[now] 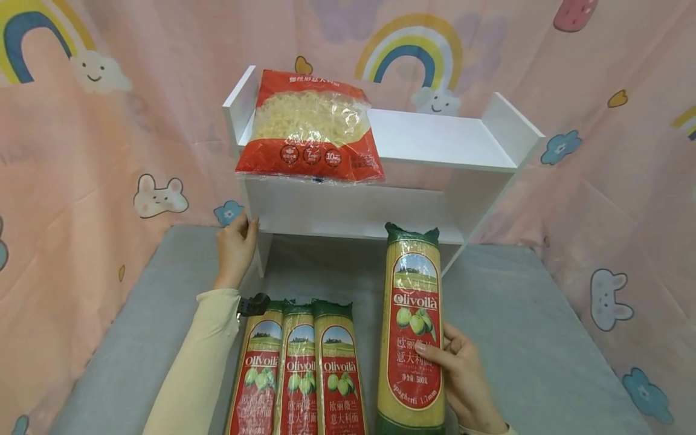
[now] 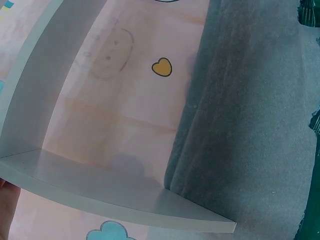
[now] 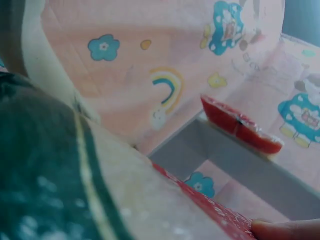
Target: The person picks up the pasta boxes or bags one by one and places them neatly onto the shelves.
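Observation:
My right hand [image 1: 464, 374] grips a pack of spaghetti [image 1: 415, 332] by its right side, thumb across the red label. The pack stands nearly upright in front of the white shelf [image 1: 435, 136], its green top overlapping the lower board in the head view. In the right wrist view the same pack [image 3: 145, 195] fills the lower left, with my thumb [image 3: 287, 230] on it. My left hand [image 1: 236, 248] holds the front edge of the shelf's left side panel. Only a bit of that hand [image 2: 7, 207] shows in the left wrist view.
Three more spaghetti packs [image 1: 299, 368] lie side by side on the grey cloth [image 1: 516, 338], right of my left forearm. A red bag of spiral pasta [image 1: 312, 130] rests on the shelf's top left. Pink patterned curtain [image 1: 598, 199] surrounds the table.

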`<state>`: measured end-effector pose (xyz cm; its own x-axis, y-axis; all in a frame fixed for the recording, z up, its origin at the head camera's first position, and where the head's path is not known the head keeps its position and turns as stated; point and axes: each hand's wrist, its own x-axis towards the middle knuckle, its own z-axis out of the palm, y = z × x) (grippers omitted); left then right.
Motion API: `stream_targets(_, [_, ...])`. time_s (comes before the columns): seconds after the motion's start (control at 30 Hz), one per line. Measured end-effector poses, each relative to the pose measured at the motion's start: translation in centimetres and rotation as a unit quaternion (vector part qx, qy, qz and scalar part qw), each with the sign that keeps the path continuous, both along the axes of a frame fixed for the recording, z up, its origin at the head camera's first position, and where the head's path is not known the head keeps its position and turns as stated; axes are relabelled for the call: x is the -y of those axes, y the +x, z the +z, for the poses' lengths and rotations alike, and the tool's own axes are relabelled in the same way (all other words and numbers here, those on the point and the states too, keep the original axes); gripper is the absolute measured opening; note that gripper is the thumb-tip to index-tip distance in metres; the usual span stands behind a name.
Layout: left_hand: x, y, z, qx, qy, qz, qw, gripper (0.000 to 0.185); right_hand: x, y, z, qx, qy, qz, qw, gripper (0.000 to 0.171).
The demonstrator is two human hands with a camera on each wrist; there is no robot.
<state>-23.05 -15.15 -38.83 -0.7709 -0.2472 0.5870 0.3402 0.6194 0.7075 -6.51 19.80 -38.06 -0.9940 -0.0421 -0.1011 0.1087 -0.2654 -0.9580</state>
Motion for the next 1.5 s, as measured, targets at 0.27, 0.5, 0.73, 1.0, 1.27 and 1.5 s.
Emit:
stream_targets(0.27, [0.2, 0.0, 0.0, 0.000, 0.003, 0.001, 1.0000, 0.022, -0.8, -1.0, 3.3, -0.055, 0.008, 0.029, 0.998, 0.034])
stream_targets(0.5, [0.2, 0.0, 0.0, -0.005, -0.006, 0.004, 1.0000, 0.023, -1.0, -1.7, 5.4, -0.071, 0.025, 0.046, 0.996, 0.033])
stream_targets(0.73, [0.2, 0.0, -0.2, -0.006, -0.012, 0.003, 0.9999, 0.028, -1.0, -2.4, 7.4, -0.079, 0.041, 0.045, 0.995, 0.030])
stream_targets(1.0, [0.0, 0.0, -0.3, -0.008, -0.016, -0.006, 0.9998, 0.023, -1.3, -3.8, 9.7, -0.101, 0.048, 0.038, 0.993, 0.030])
stream_targets(1.27, [-0.1, 0.1, -0.3, -0.007, -0.014, -0.005, 0.9999, 0.023, -1.2, -6.1, 11.9, -0.079, 0.048, 0.056, 0.994, 0.035])
stream_targets(1.5, [0.0, 0.1, -0.1, -0.007, -0.002, -0.006, 1.0000, 0.018, -0.5, -8.1, 13.5, -0.056, 0.030, 0.066, 0.996, 0.036])
